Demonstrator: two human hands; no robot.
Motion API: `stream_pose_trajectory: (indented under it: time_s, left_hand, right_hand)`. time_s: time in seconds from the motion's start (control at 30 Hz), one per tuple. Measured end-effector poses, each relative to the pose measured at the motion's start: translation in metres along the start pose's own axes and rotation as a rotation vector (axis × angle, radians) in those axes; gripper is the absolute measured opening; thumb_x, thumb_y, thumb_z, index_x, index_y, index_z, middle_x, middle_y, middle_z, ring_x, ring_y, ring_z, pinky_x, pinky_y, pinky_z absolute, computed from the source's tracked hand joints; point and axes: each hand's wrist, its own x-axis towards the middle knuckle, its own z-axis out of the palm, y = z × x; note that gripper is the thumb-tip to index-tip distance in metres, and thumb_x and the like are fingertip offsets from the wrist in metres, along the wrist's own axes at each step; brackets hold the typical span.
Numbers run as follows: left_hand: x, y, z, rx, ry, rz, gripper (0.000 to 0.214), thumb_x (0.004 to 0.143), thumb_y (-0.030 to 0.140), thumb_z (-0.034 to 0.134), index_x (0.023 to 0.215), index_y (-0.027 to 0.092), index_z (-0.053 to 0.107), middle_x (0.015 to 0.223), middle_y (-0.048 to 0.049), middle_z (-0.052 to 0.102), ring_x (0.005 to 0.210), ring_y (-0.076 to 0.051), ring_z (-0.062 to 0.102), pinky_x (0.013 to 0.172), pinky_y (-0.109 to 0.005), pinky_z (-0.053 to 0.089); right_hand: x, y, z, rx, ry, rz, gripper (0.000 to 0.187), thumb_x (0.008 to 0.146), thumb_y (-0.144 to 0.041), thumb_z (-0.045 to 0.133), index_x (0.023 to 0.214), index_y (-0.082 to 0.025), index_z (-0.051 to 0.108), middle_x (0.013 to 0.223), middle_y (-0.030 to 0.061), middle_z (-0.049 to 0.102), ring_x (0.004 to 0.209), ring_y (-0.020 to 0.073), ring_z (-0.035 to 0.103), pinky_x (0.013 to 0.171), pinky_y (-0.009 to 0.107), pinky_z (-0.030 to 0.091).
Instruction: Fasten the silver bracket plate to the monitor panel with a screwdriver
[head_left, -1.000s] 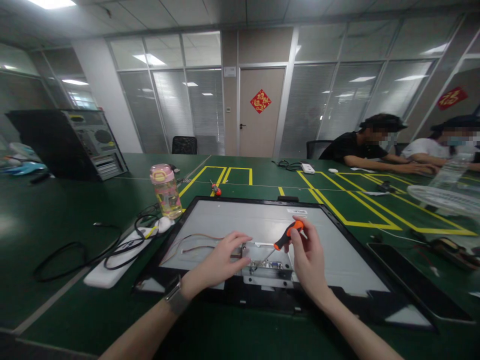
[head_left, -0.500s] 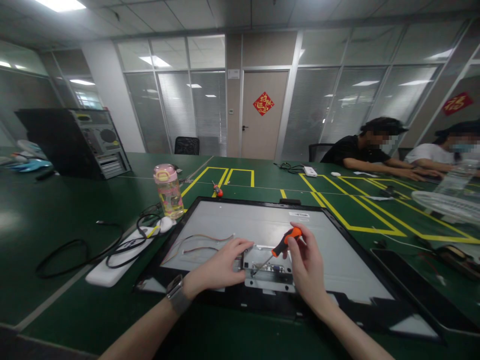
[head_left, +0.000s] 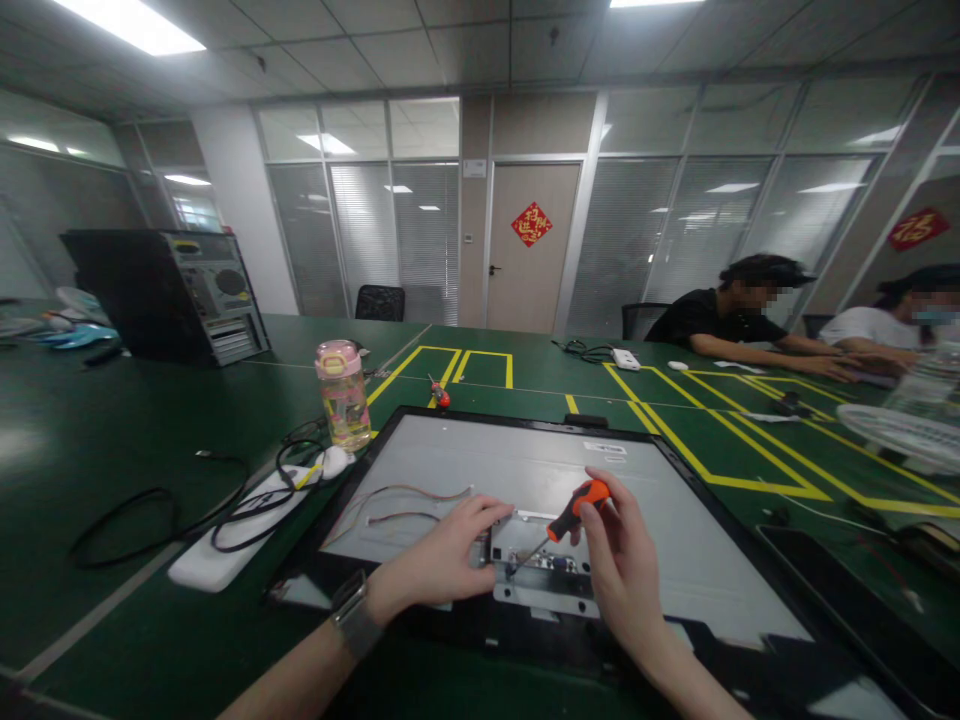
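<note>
A large flat display panel (head_left: pixel 420 450) lies face down on the green table, grey back upward, black frame around it. Near its front edge sits a silver metal bracket (head_left: pixel 547 595) with a small board inside. My left hand (head_left: pixel 450 555), wearing a watch, grips the bracket's left side, fingers at its back corner and thumb toward the front. In my right hand (head_left: pixel 622 570) is an orange and black screwdriver (head_left: pixel 577 508), held at the handle's end. It slants down left, with its tip inside the bracket. Thin wires (head_left: pixel 401 490) lie on the panel left of my left hand.
A white power strip (head_left: pixel 225 545) with black cables and a pink-lidded bottle (head_left: pixel 343 395) stand left of the panel. Behind it lies a small red screwdriver (head_left: pixel 440 396). A black slab (head_left: pixel 847 600) is at right. Two people sit far right; a computer case (head_left: pixel 157 295) stands far left.
The view has tilted up slightly, so everything sits lower in the picture. Both hands keep their holds, and the screwdriver tip stays at the same part of the bracket.
</note>
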Motion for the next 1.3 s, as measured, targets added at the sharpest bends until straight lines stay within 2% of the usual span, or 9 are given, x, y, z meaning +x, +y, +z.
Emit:
stream_pose_trajectory:
  time_s: [0.23,0.5,0.7,0.87,1.07,1.2,1.3]
  left_hand:
    - [0.0,0.004,-0.002,0.002,-0.016,-0.008,0.064,0.071,0.009,0.064,0.133,0.021,0.05,0.129,-0.0094,0.051,0.121,-0.024,0.049,0.108,-0.037,0.036]
    - [0.002,0.005,-0.002,0.01,-0.015,0.007,0.06,0.075,0.013,0.065,0.133,0.021,0.051,0.128,-0.0098,0.052,0.119,-0.024,0.05,0.106,-0.039,0.037]
    - [0.001,0.003,0.0,0.014,-0.015,-0.011,0.06,0.076,0.015,0.065,0.134,0.019,0.05,0.132,-0.0109,0.051,0.124,-0.026,0.048,0.11,-0.041,0.034]
    - [0.0,-0.001,0.0,0.03,-0.03,-0.009,0.062,0.078,0.017,0.062,0.138,0.019,0.046,0.14,-0.0107,0.047,0.131,-0.026,0.041,0.114,-0.04,0.028]
    - [0.0,-0.003,0.001,0.027,-0.043,-0.013,0.065,0.076,0.013,0.059,0.139,0.02,0.045,0.142,-0.0092,0.045,0.133,-0.026,0.04,0.115,-0.04,0.026]
    - [0.002,0.0,-0.001,0.027,-0.048,0.011,0.064,0.076,0.012,0.058,0.138,0.022,0.046,0.14,-0.0082,0.047,0.129,-0.025,0.044,0.114,-0.04,0.028]
    - [0.003,0.001,-0.001,0.023,-0.036,0.028,0.06,0.074,0.009,0.058,0.132,0.022,0.051,0.136,-0.0075,0.049,0.126,-0.024,0.045,0.112,-0.038,0.031]
  right_hand:
    - [-0.001,0.001,0.0,-0.076,-0.033,-0.076,0.026,0.095,-0.028,0.048,0.121,-0.025,0.051,0.081,0.0003,0.057,0.055,0.0132,0.057,0.056,0.028,0.049]
    - [0.0,-0.004,-0.002,-0.147,-0.049,-0.172,0.029,0.094,-0.024,0.048,0.123,-0.026,0.052,0.085,0.0021,0.059,0.059,0.0146,0.058,0.059,0.03,0.05]
    - [-0.001,-0.005,-0.002,-0.169,-0.061,-0.231,0.033,0.094,-0.021,0.048,0.127,-0.025,0.05,0.087,0.004,0.06,0.069,0.0177,0.061,0.062,0.031,0.052]
    - [0.002,-0.009,-0.001,-0.158,-0.112,-0.297,0.036,0.095,-0.019,0.046,0.13,-0.024,0.047,0.088,0.0037,0.059,0.071,0.0168,0.061,0.065,0.031,0.054]
    - [0.009,-0.015,0.001,-0.138,-0.232,-0.284,0.041,0.096,-0.018,0.043,0.136,-0.027,0.043,0.103,0.0067,0.063,0.091,0.0205,0.064,0.082,0.038,0.054]
    - [0.014,-0.021,0.005,-0.036,-0.295,-0.232,0.044,0.097,-0.018,0.043,0.14,-0.029,0.041,0.106,0.0067,0.063,0.085,0.0184,0.067,0.078,0.037,0.056]
    - [0.018,-0.025,0.009,-0.035,-0.281,-0.271,0.042,0.095,-0.016,0.048,0.135,-0.03,0.049,0.101,0.0054,0.063,0.082,0.0175,0.066,0.074,0.033,0.056]
